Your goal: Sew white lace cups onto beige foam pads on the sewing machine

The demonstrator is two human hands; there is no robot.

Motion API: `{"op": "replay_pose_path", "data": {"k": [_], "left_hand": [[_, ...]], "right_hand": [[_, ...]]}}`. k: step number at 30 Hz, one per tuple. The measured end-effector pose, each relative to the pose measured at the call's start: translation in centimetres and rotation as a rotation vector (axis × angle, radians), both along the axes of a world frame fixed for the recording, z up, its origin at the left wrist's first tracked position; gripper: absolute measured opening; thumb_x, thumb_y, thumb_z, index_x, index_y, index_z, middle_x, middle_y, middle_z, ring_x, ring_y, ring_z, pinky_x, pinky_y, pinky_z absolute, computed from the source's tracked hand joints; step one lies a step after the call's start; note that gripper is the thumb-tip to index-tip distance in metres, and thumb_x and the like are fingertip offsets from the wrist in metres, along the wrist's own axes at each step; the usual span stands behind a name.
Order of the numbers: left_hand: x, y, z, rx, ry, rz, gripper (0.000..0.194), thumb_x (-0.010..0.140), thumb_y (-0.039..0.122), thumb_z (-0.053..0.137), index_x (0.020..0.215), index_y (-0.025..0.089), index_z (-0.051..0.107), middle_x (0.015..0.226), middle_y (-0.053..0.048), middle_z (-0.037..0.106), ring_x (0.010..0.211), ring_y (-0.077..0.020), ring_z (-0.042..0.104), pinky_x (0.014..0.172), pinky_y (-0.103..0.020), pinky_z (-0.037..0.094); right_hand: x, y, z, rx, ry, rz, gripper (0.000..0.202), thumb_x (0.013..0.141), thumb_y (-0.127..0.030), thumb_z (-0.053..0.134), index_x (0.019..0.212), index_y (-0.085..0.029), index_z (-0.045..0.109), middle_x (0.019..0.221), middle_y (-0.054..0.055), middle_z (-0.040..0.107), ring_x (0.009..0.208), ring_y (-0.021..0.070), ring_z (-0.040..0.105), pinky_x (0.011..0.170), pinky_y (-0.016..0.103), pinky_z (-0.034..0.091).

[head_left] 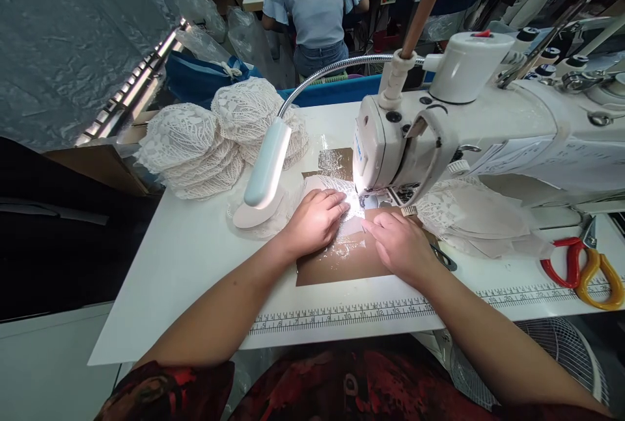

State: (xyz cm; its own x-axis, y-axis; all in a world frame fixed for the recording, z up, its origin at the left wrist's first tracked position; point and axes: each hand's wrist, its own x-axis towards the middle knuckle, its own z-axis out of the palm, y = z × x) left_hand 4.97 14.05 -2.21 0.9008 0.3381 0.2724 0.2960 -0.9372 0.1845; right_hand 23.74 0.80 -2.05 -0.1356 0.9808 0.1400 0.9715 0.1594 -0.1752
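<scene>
A white sewing machine stands at the right, its needle area lit by a lamp. Beneath its head lies a pale lace piece on a brown, shiny plate. My left hand rests flat on the lace piece, left of the needle, fingers stretched forward. On the other side, my right hand lies on the brown plate with its index finger out, touching the lace piece's near right edge. Its other fingers are partly hidden. Neither hand visibly grips the lace.
Stacked lace cups sit at the table's back left. Sheer lace pieces lie right of the machine, near red-and-yellow-handled scissors. A bendable lamp hangs over the left side. A ruler strip runs along the front; a person sits beyond.
</scene>
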Motion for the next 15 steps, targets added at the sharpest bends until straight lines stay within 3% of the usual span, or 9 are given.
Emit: {"op": "replay_pose_path", "data": {"k": [5,10,15], "left_hand": [[-0.1,0.0,-0.1,-0.025,-0.019,0.022,0.034,0.093,0.022,0.045,0.120,0.012,0.062,0.129,-0.015,0.060,0.119,-0.0291,0.053,0.098,-0.045,0.043],[-0.1,-0.2,-0.3,-0.035,-0.055,0.073,0.041,0.094,0.035,0.048,0.125,0.012,0.059,0.131,-0.017,0.059,0.120,-0.0307,0.053,0.102,-0.047,0.043],[-1.0,-0.4,0.0,-0.106,-0.085,0.125,0.025,0.090,0.020,0.050,0.105,0.014,0.070,0.121,-0.014,0.066,0.113,-0.0270,0.060,0.099,-0.043,0.048]], "right_hand": [[0.0,0.1,0.0,-0.039,0.017,-0.020,0.045,0.081,-0.004,0.045,0.115,-0.020,0.069,0.087,0.006,0.065,0.079,0.0189,0.053,0.067,0.030,0.037],[0.9,-0.8,1.0,0.075,0.019,-0.005,0.043,0.080,-0.004,0.045,0.111,-0.019,0.070,0.097,0.006,0.070,0.089,0.0199,0.058,0.073,0.030,0.043],[2.2,-3.9,2.6,0.065,-0.126,-0.121,0.035,0.088,-0.013,0.044,0.114,-0.016,0.067,0.106,0.009,0.069,0.087,0.0199,0.063,0.067,0.030,0.047]]}}
